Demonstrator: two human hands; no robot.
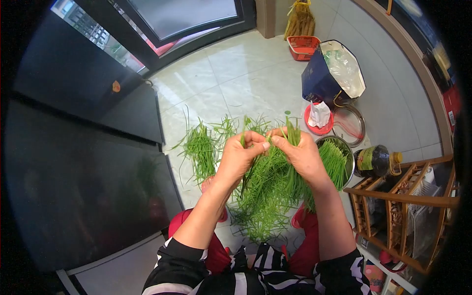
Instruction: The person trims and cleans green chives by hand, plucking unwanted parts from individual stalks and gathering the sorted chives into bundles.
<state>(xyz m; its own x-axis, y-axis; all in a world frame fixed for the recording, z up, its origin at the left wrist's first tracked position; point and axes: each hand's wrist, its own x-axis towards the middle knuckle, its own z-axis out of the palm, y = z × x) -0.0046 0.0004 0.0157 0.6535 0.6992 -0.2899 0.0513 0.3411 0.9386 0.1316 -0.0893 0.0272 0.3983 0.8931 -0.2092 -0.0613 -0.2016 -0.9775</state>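
Both hands meet above a loose heap of green chives (260, 201) on the floor. My left hand (237, 158) is closed, with thumb and fingertips pinched together and a few thin green blades sticking up from it. In my right hand (306, 156) is a small bunch of chives (294, 133), its thumb and forefinger pinching close to the left fingertips. To the left, a thicker cluster of chives (199, 150) lies on the tiles. Just right of my right hand, a metal bowl (352, 166) holds neatly lined-up chives (334, 160).
Behind the bowl are a red plate (309, 121) with crumpled white paper (319, 114), a round metal pan (363, 123) and a blue bag (314, 81). An oil bottle (376, 161) and wooden rack (408, 199) stand right. A dark fridge (88, 177) borders the left.
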